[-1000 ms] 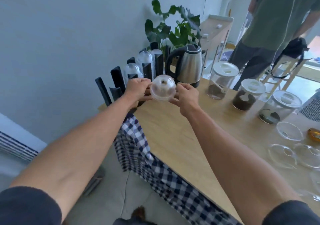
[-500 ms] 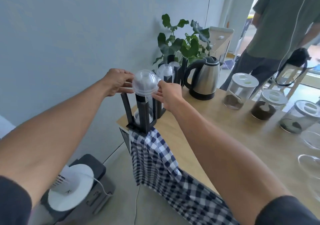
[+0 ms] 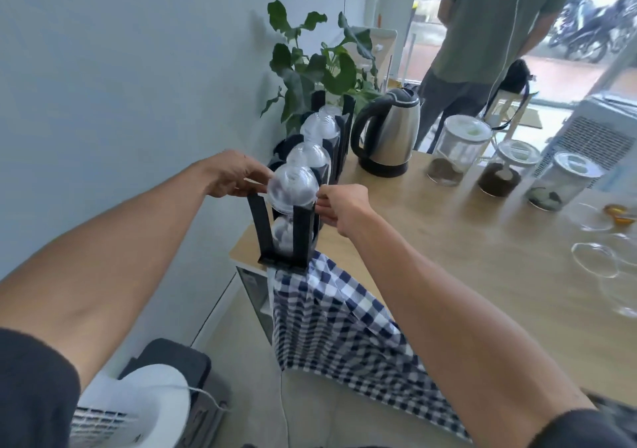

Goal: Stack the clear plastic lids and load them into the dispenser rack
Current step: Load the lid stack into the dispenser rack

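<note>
A stack of clear domed lids [image 3: 292, 187] sits in the mouth of the nearest slot of the black dispenser rack [image 3: 303, 237] at the table's left corner. My left hand [image 3: 234, 175] pinches the stack's left rim and my right hand [image 3: 339, 203] pinches its right rim. More clear lids [image 3: 283, 239] lie lower in that same slot. Behind it, other slots hold domed lid stacks [image 3: 308, 158]. Loose clear lids [image 3: 594, 260] lie on the wooden table [image 3: 448, 241] at the far right.
A steel kettle [image 3: 391, 134], three lidded glass jars [image 3: 458, 151] and a potted plant [image 3: 317, 68] stand along the table's back. A checked cloth [image 3: 344, 320] hangs off the front edge. A person stands beyond the table; a white fan [image 3: 138, 413] sits on the floor.
Both hands carried the lid stack from above the table to the rack's nearest slot and lowered it between the black posts. My view moved closer and left.
</note>
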The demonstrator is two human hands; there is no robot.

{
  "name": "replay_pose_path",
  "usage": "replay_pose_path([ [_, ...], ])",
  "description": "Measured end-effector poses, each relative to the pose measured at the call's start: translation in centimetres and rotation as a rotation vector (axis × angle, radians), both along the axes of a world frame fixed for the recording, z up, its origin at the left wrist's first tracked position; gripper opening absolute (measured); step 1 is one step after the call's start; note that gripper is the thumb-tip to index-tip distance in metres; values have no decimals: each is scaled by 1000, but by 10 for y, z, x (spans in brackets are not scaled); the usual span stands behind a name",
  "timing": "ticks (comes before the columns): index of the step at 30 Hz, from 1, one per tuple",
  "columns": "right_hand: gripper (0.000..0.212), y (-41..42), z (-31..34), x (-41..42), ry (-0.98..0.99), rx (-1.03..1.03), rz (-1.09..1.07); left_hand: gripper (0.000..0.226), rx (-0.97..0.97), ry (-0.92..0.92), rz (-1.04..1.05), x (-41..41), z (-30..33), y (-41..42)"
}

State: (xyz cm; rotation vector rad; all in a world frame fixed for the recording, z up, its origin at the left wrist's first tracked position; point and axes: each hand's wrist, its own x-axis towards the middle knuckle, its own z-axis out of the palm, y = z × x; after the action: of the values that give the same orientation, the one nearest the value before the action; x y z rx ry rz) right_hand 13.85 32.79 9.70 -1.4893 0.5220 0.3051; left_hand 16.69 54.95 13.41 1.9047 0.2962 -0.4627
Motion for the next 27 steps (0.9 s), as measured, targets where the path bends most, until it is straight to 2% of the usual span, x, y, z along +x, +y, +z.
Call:
replay_pose_path([
  [5, 10, 10, -22, -1, 80, -8, -13, 14, -31, 182, -16, 15, -30, 15],
  [10, 21, 15, -46, -4, 134, -33, -34, 6, -93, 266, 56, 15, -77, 21],
  [20, 24, 22, -85, 2, 167, -85, -46, 17, -147, 219, 229, 7, -126, 19],
  [24, 6, 20, -85, 3, 161, -81, -48, 14, -147, 200, 256, 4, -124, 18],
  [27, 12, 14, -67, 0, 123, -87, -47, 11, -128, 165, 270, 1, -107, 18],
])
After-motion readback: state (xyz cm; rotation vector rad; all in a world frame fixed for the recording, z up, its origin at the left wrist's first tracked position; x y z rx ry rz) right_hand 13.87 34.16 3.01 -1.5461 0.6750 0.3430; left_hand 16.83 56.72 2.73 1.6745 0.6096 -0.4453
